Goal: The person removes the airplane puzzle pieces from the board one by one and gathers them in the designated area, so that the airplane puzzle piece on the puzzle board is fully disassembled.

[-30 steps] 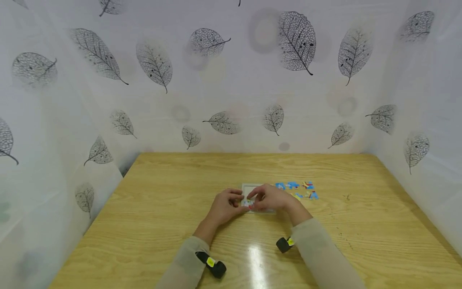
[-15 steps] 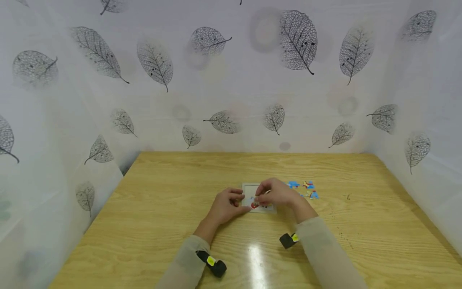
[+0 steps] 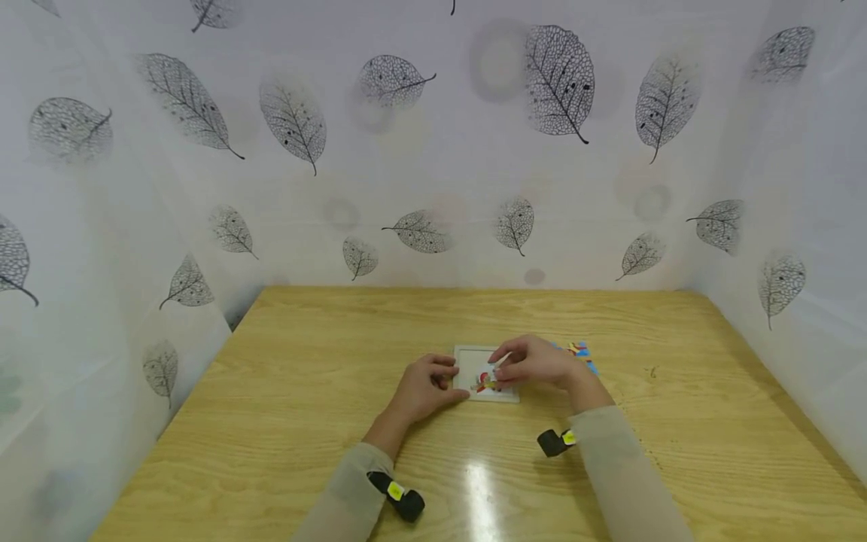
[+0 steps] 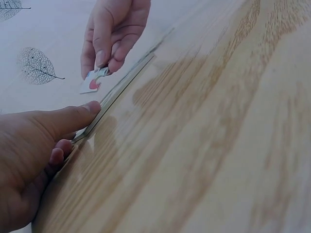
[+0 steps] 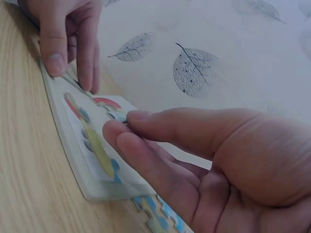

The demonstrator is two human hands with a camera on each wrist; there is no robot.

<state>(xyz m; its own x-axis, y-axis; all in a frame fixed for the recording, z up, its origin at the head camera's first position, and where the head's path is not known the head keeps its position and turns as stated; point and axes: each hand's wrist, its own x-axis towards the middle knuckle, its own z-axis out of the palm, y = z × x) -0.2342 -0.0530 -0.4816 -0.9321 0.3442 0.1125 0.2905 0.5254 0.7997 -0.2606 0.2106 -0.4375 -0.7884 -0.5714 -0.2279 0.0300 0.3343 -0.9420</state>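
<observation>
A shallow pale puzzle tray point(image 3: 503, 397) lies on the table, with a partly assembled picture point(image 5: 92, 141) in yellow, red and blue along its near side. My left hand point(image 3: 420, 390) holds the tray at its left end, thumb on the near corner and fingers along the left edge. Above the tray, my right hand point(image 3: 538, 363) pinches a small white puzzle piece with a red patch point(image 4: 91, 84) between thumb and fingers. The piece looks tilted in the left wrist view. My right fingers hide part of the tray in the head view.
Several loose puzzle pieces point(image 3: 579, 349) lie just right of the tray, partly behind my right hand. The wooden table point(image 3: 325, 346) meets a leaf-printed curtain point(image 3: 433, 150) at the back and sides. A black wrist camera point(image 3: 555, 443) sits on the right sleeve.
My right hand has moved right, away from the left hand, and now covers more of the loose pieces. More of the tray shows. My left hand has stayed in place.
</observation>
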